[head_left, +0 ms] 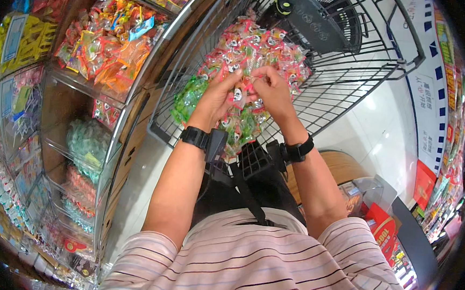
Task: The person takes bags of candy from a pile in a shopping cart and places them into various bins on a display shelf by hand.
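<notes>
Both of my hands are over a shopping cart point(348, 102) of black wire, above a heap of small wrapped packets. Between my left thumb and fingers is a small clear-and-red packet point(238, 95) with a black-and-white print. My left hand point(217, 98) closes on it from the left. Close beside it, my right hand point(274, 94) is curled in a pinch at the packet's upper right edge; its fingertips are partly hidden. Similar red-edged packets point(284, 54) fill the cart under my hands. Green-wrapped packets point(188, 98) lie along its left side.
At the cart's far end are a black bottle point(277, 12) and a dark grey plastic panel point(319, 22). Shelves with clear bins point(104, 90) of bagged sweets point(116, 40) run along the left. A round wooden surface point(331, 165) stands near my right forearm, and packed shelves curve along the right.
</notes>
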### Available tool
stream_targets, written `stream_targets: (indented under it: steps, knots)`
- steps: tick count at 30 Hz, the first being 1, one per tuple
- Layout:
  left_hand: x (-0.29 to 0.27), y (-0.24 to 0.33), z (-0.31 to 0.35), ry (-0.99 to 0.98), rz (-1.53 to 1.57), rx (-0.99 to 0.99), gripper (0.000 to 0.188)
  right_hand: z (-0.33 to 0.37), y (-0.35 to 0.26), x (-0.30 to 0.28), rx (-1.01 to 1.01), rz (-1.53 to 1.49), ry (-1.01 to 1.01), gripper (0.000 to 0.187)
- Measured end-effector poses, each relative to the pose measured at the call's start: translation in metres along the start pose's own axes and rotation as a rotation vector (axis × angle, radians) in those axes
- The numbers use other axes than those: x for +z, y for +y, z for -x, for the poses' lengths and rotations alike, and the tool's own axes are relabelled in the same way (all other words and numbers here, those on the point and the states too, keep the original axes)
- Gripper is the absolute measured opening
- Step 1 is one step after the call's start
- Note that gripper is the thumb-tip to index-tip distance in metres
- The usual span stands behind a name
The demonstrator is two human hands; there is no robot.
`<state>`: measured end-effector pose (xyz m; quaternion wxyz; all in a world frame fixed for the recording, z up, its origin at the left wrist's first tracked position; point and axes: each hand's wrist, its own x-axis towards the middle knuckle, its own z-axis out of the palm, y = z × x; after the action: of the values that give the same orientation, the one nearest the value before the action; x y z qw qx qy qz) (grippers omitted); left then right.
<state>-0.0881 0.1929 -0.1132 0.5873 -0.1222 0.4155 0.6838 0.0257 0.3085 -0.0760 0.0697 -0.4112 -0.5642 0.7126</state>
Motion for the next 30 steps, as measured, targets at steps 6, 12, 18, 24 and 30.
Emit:
stream_targets:
  steps: [6,12,18,24,30]
  knots:
    - [0.022,0.011,0.034,-0.087,0.009,0.049,0.037,0.034,-0.019,0.012,-0.089,-0.095,0.020,0.019]
    - [0.024,0.011,0.054,-0.138,-0.036,0.022,0.034,0.058,-0.036,0.022,-0.153,-0.141,0.076,0.022]
    - [0.031,0.021,0.082,-0.269,0.062,0.020,0.031,0.086,-0.055,0.038,-0.145,-0.177,0.105,0.023]
    - [0.036,0.041,0.121,-0.380,0.143,0.017,0.029,0.109,-0.070,0.050,-0.177,-0.201,0.023,0.021]
    - [0.000,0.044,0.127,-0.317,0.221,0.032,0.033,0.126,-0.094,0.071,-0.167,-0.144,-0.081,0.021]
